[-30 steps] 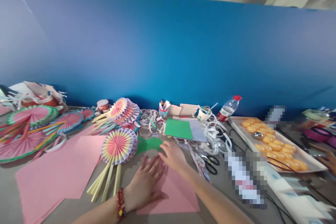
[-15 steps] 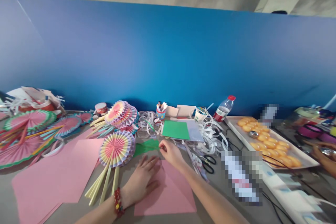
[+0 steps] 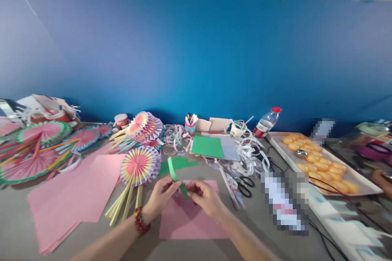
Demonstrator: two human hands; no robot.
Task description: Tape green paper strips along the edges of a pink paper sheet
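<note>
Green curled paper strip (image 3: 175, 173), pinched between left hand (image 3: 161, 195) and right hand (image 3: 204, 198) fingers, above flat pink sheet (image 3: 186, 222)

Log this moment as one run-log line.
left hand: pinches green paper strip | right hand: pinches strip's lower end | strip: lifted above pink sheet | nearby: paper fan

Both hands, left hand (image 3: 159, 196) and right hand (image 3: 204, 195), are now off the pink paper (image 3: 190, 220), pinching a green paper strip (image 3: 177, 176) lifted between them.
</note>
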